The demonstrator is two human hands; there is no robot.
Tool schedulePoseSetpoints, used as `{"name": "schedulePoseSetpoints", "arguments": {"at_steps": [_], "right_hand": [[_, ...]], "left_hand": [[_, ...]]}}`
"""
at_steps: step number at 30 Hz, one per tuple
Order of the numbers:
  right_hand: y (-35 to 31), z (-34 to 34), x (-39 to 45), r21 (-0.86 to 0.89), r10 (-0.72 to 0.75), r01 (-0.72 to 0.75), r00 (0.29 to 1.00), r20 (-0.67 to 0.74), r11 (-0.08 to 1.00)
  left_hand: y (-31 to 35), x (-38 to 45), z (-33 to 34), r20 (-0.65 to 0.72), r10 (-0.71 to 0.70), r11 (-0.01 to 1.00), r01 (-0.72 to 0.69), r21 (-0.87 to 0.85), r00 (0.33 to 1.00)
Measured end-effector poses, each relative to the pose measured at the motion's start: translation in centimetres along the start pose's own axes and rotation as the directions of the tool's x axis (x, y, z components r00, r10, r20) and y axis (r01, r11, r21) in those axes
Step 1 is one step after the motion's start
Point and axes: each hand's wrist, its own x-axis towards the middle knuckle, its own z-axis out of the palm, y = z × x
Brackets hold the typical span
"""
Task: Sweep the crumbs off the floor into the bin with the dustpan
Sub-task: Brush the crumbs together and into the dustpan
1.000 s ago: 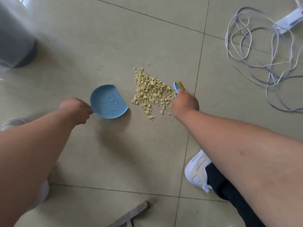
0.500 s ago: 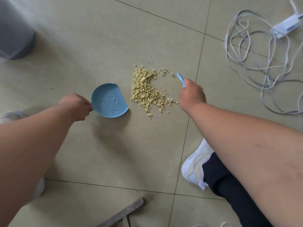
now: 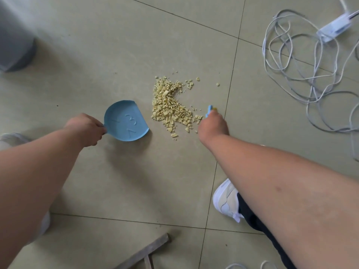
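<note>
A small blue dustpan (image 3: 126,122) is held by its handle end in the left hand (image 3: 85,130), whose fingers (image 3: 100,131) are curled tightly together around it. The pan is laid on the tiled floor (image 3: 120,55), and its open straight edge is turned away from those fingers toward the crumbs. Raised numerals are seen on its inner face.

The pile of pale yellow crumbs (image 3: 171,107) is spread between the two hands, just beyond the pan's edge and not touching it. A few loose pieces are scattered past the pile on the far side.

A small blue brush (image 3: 209,111) with yellowish bristles is gripped in the right hand (image 3: 212,126). Its fingers are hidden behind the back of the hand, so their exact closure cannot be told. Only the brush tip is seen above the knuckles, at the near right edge of the crumbs.

A grey bin (image 3: 15,39) is stood well beyond the left hand's fingers, at the far left. Tangled white cables (image 3: 303,61) are lain well past the right hand.
</note>
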Motion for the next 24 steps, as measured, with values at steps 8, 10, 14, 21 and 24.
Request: {"name": "schedulePoseSetpoints", "arguments": {"at_steps": [8, 10, 14, 21, 24], "right_hand": [[-5.6, 0.2, -0.5, 0.147, -0.078, 0.088, 0.994, -0.076, 0.985], [-5.2, -1.4, 1.8, 0.202, 0.021, 0.007, 0.99, -0.136, 0.979], [-2.5, -4.9, 8.0, 0.176, 0.184, -0.147, 0.958, -0.218, 0.973], [0.7, -6.3, 13.3, 0.108, 0.205, -0.189, 0.964, -0.166, 0.976], [-1.6, -4.5, 13.6, 0.21, 0.172, -0.143, 0.976, -0.13, 0.967]], "left_hand": [[-0.5, -0.1, 0.2, 0.008, 0.018, 1.0, -0.018, -0.005, 1.0], [-0.7, 0.1, 0.0, 0.004, 0.02, 1.0, -0.02, -0.007, 1.0], [-1.5, 0.5, -0.7, -0.003, 0.009, 1.0, -0.009, -0.007, 1.0], [-2.9, 1.5, -1.6, -0.005, -0.022, 0.998, 0.021, -0.063, 1.0], [-2.9, 1.9, -1.6, -0.015, -0.034, 0.997, 0.033, -0.067, 0.999]]}}
